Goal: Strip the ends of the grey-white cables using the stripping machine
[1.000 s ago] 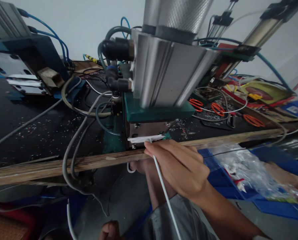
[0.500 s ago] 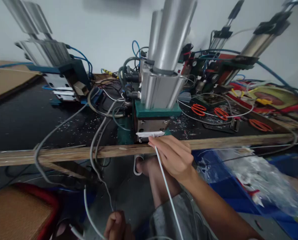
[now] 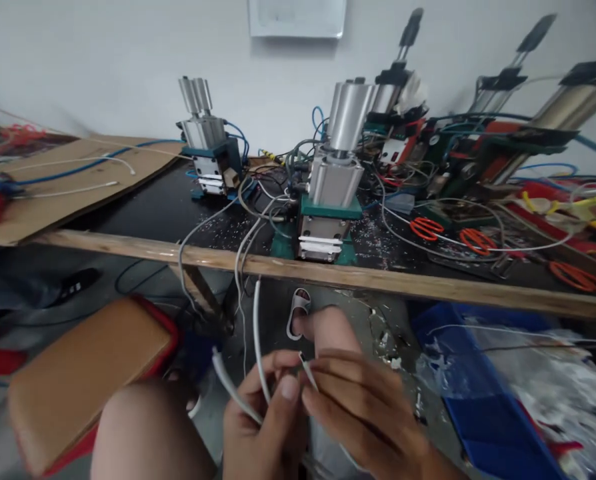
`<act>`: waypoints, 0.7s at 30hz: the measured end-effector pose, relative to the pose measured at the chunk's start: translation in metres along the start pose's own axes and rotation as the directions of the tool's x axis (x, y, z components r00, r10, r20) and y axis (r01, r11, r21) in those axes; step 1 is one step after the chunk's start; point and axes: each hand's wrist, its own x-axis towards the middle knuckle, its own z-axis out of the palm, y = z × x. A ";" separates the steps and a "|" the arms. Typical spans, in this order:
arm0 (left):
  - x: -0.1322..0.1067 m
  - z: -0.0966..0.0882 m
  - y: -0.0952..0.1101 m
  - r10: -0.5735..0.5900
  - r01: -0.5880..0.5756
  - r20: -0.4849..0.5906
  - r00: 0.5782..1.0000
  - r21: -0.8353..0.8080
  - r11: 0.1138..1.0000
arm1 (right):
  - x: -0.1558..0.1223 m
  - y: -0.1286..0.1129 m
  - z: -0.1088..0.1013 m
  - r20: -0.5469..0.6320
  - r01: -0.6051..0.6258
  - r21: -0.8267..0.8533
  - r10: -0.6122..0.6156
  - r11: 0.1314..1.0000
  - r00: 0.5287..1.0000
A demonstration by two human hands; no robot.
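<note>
Two white cables rise out of my left hand, its thumb and fingers closed round them. Close beside it, my right hand pinches another thin white cable near its end, where a short dark tip shows. The fingertips of both hands almost meet above my lap. Beyond them, on the bench, stands a pneumatic machine with silver cylinders, a green plate and white strips across its front jaws. Neither hand touches it.
A wooden edge runs along the black bench. A second machine stands to the left, with cardboard beyond. Below are a brown stool on the left and a blue bin of plastic bags on the right.
My right hand has drawn the cable back from the machine's jaws, down to my left hand. My left hand has come up into fuller view. The view has shifted, showing more of the left side.
</note>
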 end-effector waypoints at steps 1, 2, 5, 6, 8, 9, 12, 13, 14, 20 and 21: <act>-0.003 0.004 -0.001 0.009 -0.009 0.000 1.000 -0.011 1.000 | -0.001 -0.006 -0.004 0.012 -0.017 0.003 0.017 1.000 1.000; -0.006 0.007 -0.003 0.016 -0.016 0.005 1.000 -0.018 1.000 | -0.002 -0.011 -0.005 -0.006 -0.023 0.005 0.023 1.000 1.000; -0.012 0.006 -0.007 0.038 -0.037 0.039 0.998 -0.022 0.999 | -0.008 -0.018 -0.003 -0.100 -0.004 0.012 0.005 1.000 0.995; -0.013 0.003 -0.008 0.044 -0.044 0.032 0.998 -0.022 0.999 | -0.011 -0.019 -0.001 -0.120 0.006 0.013 -0.004 1.000 0.993; -0.016 -0.003 -0.010 0.043 -0.042 0.039 0.998 -0.016 0.999 | -0.015 -0.020 0.002 -0.135 0.005 0.006 -0.004 1.000 0.991; -0.016 -0.006 -0.010 0.039 -0.038 0.053 0.998 -0.013 0.999 | -0.017 -0.020 0.003 -0.139 0.007 -0.001 -0.007 1.000 0.990; -0.017 -0.012 -0.011 0.057 -0.058 0.115 0.992 0.004 0.998 | -0.018 -0.023 0.004 -0.122 0.020 -0.023 -0.023 1.000 0.992; -0.017 -0.013 -0.011 0.074 -0.076 0.108 0.991 0.008 0.997 | -0.018 -0.023 0.003 -0.100 0.029 -0.024 -0.031 0.999 0.994; -0.016 -0.013 -0.012 0.083 -0.085 0.091 0.992 0.010 0.996 | -0.018 -0.024 0.002 -0.070 0.033 -0.021 -0.034 0.999 0.997; 0.008 -0.022 -0.014 0.083 -0.092 -0.116 0.990 -0.069 0.993 | -0.062 0.008 -0.025 -0.030 -0.174 -0.161 0.172 0.971 0.985; 0.015 -0.027 -0.014 0.110 -0.125 -0.175 0.979 -0.082 0.989 | -0.078 0.020 -0.033 0.039 -0.265 -0.265 0.285 0.927 0.958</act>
